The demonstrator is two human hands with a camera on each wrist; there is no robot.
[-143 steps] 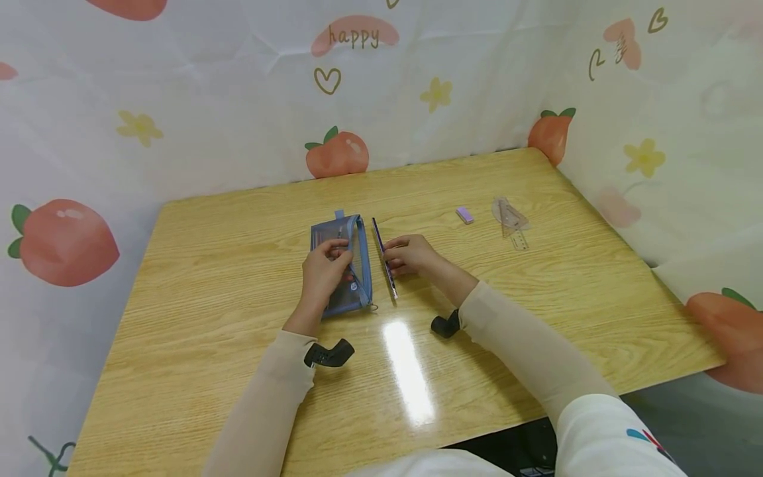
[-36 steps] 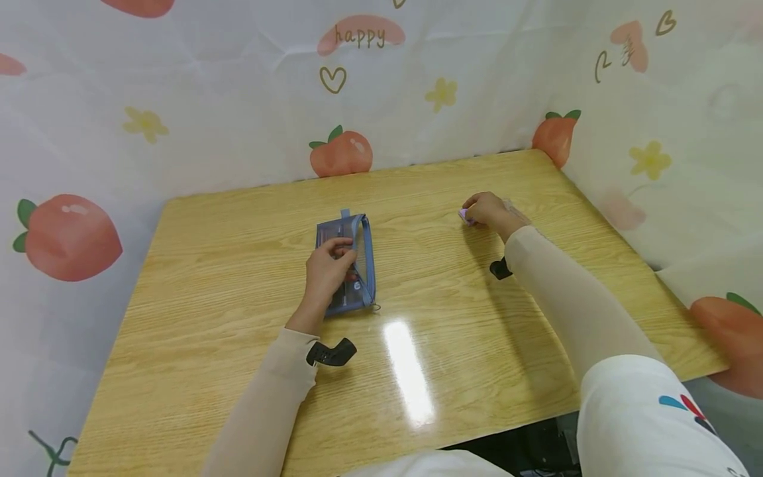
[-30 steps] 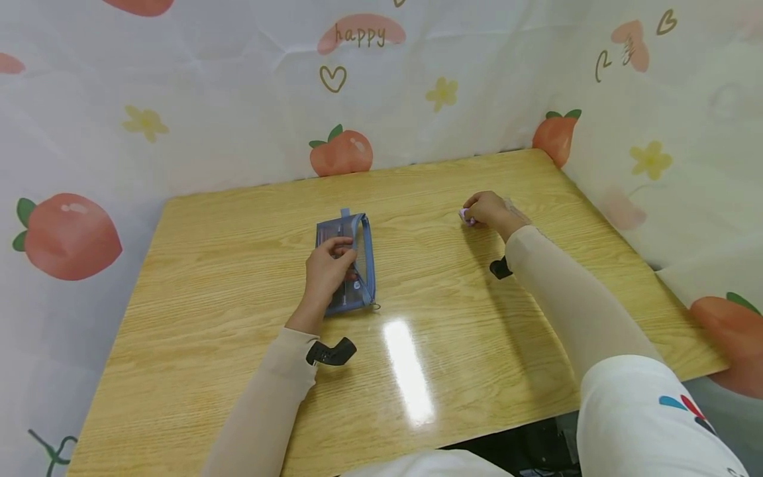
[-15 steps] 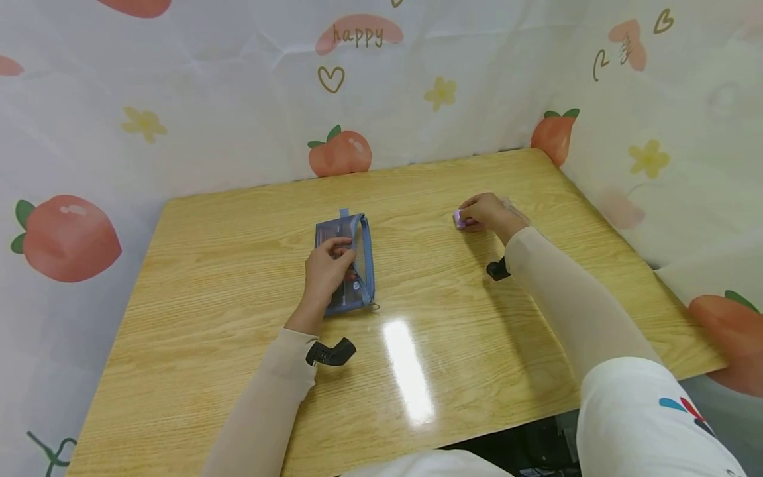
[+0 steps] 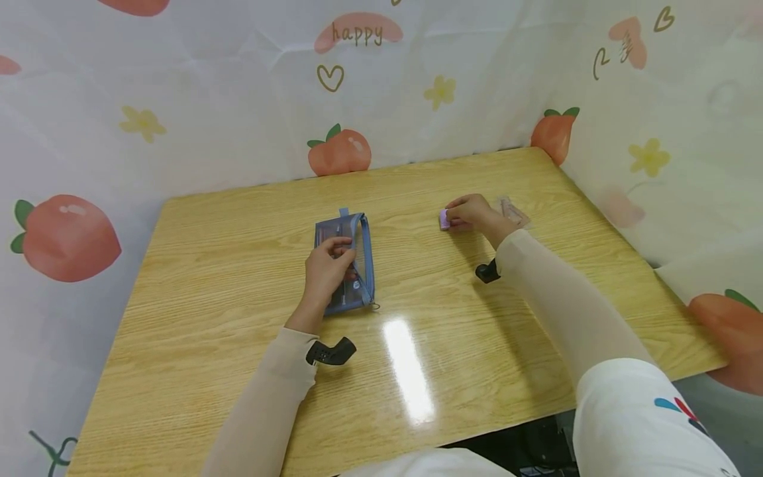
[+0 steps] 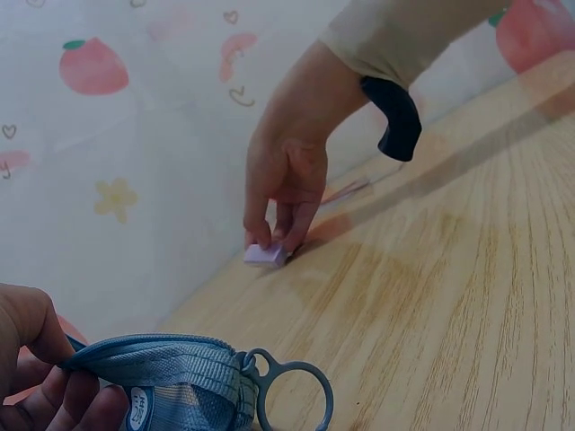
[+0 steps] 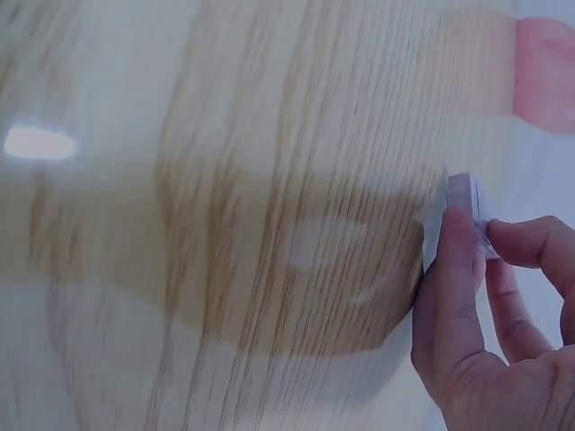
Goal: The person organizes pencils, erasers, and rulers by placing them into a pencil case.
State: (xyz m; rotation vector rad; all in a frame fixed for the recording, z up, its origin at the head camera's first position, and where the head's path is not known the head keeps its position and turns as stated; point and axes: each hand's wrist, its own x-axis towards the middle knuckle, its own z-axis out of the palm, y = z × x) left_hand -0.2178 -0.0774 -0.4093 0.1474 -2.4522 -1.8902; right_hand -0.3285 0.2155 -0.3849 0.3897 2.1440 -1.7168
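Note:
My left hand (image 5: pixel 326 268) lies over a blue mesh pencil pouch (image 5: pixel 368 265) and pinches the edge of its unzipped mouth. In the left wrist view, the fingers (image 6: pixel 36 328) grip the zip edge, with a round pull ring (image 6: pixel 296 395) at its end. Pens show faintly through the mesh. Further right, my right hand (image 5: pixel 473 213) pinches a small lilac eraser (image 5: pixel 444 220) close over the table. In the right wrist view the eraser (image 7: pixel 463 193) is held between thumb and fingers, which hide part of it.
Behind the right hand lie clear set squares and a ruler (image 5: pixel 514 212), partly covered by the wrist. The wooden table (image 5: pixel 220 265) meets patterned cloth walls at its back and right edges. A bright light reflection (image 5: pixel 408 371) shows near the front.
The right hand has picked up the eraser and moved it left, away from the rulers. The long purple pencil it held beside the pouch earlier is out of sight. The left hand stays put.

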